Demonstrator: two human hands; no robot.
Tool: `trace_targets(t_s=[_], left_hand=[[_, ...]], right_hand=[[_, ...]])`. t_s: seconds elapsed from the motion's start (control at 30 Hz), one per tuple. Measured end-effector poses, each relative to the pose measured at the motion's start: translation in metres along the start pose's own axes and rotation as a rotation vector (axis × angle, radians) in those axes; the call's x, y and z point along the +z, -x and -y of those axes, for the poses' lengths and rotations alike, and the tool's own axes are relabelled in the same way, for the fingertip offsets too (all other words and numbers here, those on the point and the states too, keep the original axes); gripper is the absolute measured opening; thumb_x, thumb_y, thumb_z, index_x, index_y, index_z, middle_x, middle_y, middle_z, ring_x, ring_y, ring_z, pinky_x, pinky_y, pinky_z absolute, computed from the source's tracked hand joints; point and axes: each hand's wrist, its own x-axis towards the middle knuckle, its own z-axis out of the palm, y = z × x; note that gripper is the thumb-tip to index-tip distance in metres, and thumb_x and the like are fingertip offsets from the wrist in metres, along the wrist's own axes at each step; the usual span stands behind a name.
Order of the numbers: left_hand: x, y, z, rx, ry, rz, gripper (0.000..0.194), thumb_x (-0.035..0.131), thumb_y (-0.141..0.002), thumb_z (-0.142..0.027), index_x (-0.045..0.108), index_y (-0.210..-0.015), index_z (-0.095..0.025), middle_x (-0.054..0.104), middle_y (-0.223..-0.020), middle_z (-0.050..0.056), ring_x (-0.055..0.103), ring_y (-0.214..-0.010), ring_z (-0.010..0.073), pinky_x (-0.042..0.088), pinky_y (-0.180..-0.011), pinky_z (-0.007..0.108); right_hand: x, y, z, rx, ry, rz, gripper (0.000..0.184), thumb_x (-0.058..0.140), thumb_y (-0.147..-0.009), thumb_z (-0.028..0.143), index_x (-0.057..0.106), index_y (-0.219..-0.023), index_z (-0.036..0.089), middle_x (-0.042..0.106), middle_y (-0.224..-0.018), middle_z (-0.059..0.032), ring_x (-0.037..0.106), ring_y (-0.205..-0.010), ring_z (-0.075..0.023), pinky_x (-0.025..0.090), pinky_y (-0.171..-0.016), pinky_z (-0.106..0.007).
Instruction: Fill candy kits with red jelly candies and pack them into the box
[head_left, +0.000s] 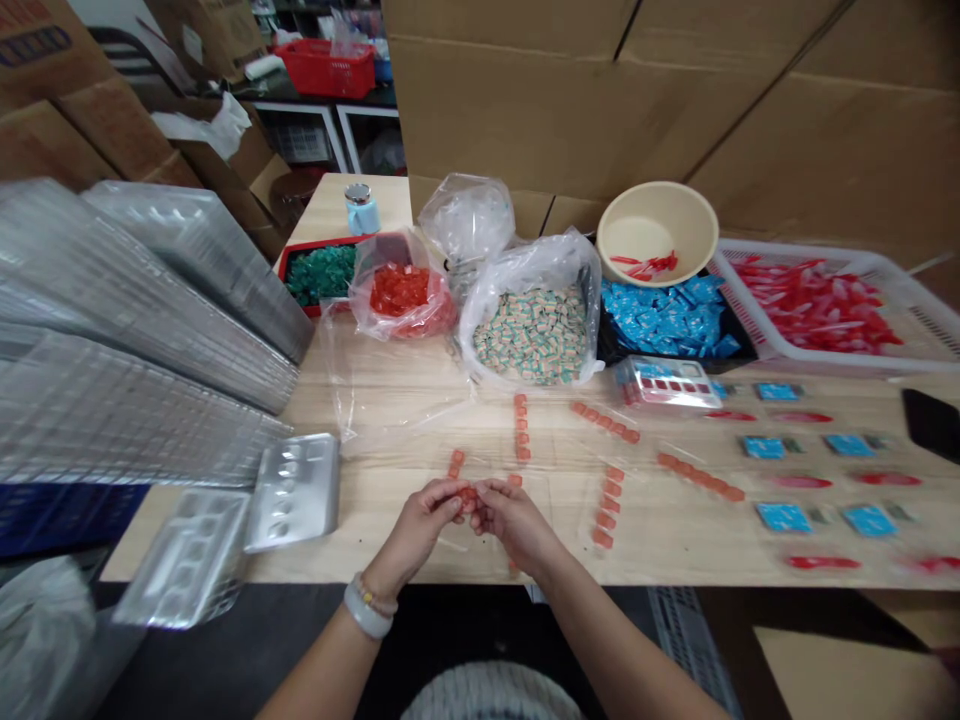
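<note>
My left hand point(421, 530) and my right hand point(517, 525) meet low over the middle of the table. Both pinch a small orange-red piece point(466, 497) between thumbs and fingertips; its exact kind is too blurred to tell. Around them lie rows of similar pieces: an upright row point(522, 428) just beyond, a slanted row point(606, 422) farther right, another row point(609, 508) beside my right hand, and a long row point(701, 477) past it. A short row point(456, 463) shows just above my left fingers. My hands partly cover other pieces.
Stacked clear plastic trays point(135, 300) rise at left, with two blister trays point(292, 490) in front. Behind stand a bag of orange-red pieces point(401, 290), a bag of printed packets point(532, 335), blue packets point(667, 315), a beige bowl point(637, 220) and a white basket point(922, 320).
</note>
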Motion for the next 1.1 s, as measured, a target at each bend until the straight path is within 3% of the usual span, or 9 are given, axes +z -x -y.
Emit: trace_targets(t_s=[0.07,0.27,0.4,0.5,0.6,0.77,0.9,0.97,1.1], left_hand=[[0.0,0.0,-0.005,0.007,-0.005,0.003,0.027,0.056,-0.07,-0.031,0.059,-0.091,-0.014,0.062,-0.079,0.003,0.055,-0.071,0.0114,0.045,-0.069,0.026],[-0.003,-0.004,-0.012,0.108,-0.069,-0.203,0.027,0.059,-0.067,-0.031,0.054,-0.088,-0.014,0.059,-0.083,0.005,0.055,-0.075,0.0133,0.046,-0.071,0.028],[-0.011,-0.005,-0.017,0.169,-0.22,-0.16,0.028,0.054,-0.072,-0.031,0.058,-0.094,-0.016,0.056,-0.09,0.006,0.053,-0.082,0.0145,0.044,-0.073,0.027],[-0.019,-0.006,-0.023,0.132,-0.234,-0.105,0.027,0.051,-0.073,-0.033,0.06,-0.093,-0.016,0.056,-0.084,0.005,0.052,-0.073,0.0122,0.043,-0.065,0.025],[-0.028,-0.01,-0.03,-0.002,-0.13,-0.053,0.026,0.051,-0.073,-0.035,0.059,-0.08,-0.012,0.053,-0.061,-0.001,0.044,-0.052,0.0076,0.038,-0.051,0.021],[-0.045,-0.015,-0.052,-0.164,0.088,0.021,0.027,0.055,-0.07,-0.038,0.053,-0.064,-0.011,0.044,-0.049,-0.004,0.037,-0.045,0.0048,0.027,-0.043,0.018],[-0.061,-0.011,-0.081,-0.229,0.19,0.052,0.028,0.061,-0.065,-0.037,0.054,-0.062,-0.01,0.043,-0.051,-0.005,0.036,-0.046,0.0039,0.026,-0.044,0.018],[-0.071,-0.008,-0.092,-0.256,0.301,0.049,0.028,0.062,-0.065,-0.036,0.057,-0.068,-0.009,0.046,-0.055,-0.003,0.04,-0.049,0.004,0.028,-0.046,0.018],[-0.091,-0.004,-0.101,-0.265,0.559,-0.018,0.03,0.062,-0.067,-0.034,0.062,-0.082,-0.008,0.049,-0.063,0.0,0.044,-0.055,0.0038,0.032,-0.052,0.017]], right_hand=[[0.002,-0.001,0.001,-0.011,-0.02,0.01,0.028,0.064,-0.06,0.039,0.057,-0.068,0.014,0.059,-0.059,-0.0006,0.049,-0.047,-0.0077,0.034,-0.05,-0.023],[0.011,-0.006,0.001,-0.044,0.07,-0.074,0.026,0.064,-0.06,0.039,0.054,-0.064,0.016,0.053,-0.055,0.0027,0.044,-0.048,-0.0066,0.032,-0.05,-0.023],[0.019,-0.014,0.006,-0.132,0.173,-0.038,0.022,0.064,-0.061,0.034,0.052,-0.06,0.016,0.046,-0.049,0.0055,0.038,-0.046,-0.0054,0.029,-0.048,-0.022],[0.024,-0.02,0.013,-0.155,0.265,0.025,0.017,0.058,-0.066,0.031,0.051,-0.062,0.016,0.045,-0.051,0.0049,0.037,-0.047,-0.0061,0.029,-0.049,-0.022],[0.032,-0.024,0.018,-0.259,0.562,0.037,0.012,0.049,-0.072,0.026,0.05,-0.064,0.016,0.045,-0.055,0.0035,0.039,-0.051,-0.0082,0.032,-0.052,-0.023],[0.057,-0.037,0.03,-0.687,1.359,-0.069,0.013,0.039,-0.071,0.01,0.048,-0.065,0.017,0.048,-0.067,-0.0022,0.043,-0.064,-0.0136,0.033,-0.06,-0.026],[0.08,-0.066,0.069,-0.815,1.564,-0.239,0.015,0.038,-0.068,0.006,0.048,-0.066,0.017,0.049,-0.067,-0.004,0.044,-0.065,-0.0154,0.033,-0.06,-0.027],[0.093,-0.083,0.097,-0.888,1.493,-0.306,0.014,0.037,-0.07,0.008,0.048,-0.067,0.017,0.048,-0.065,-0.0027,0.044,-0.064,-0.0146,0.034,-0.06,-0.026],[0.127,-0.113,0.149,-1.053,1.324,-0.293,0.01,0.04,-0.071,0.013,0.048,-0.069,0.018,0.047,-0.064,0.0003,0.045,-0.062,-0.0129,0.034,-0.06,-0.024]])
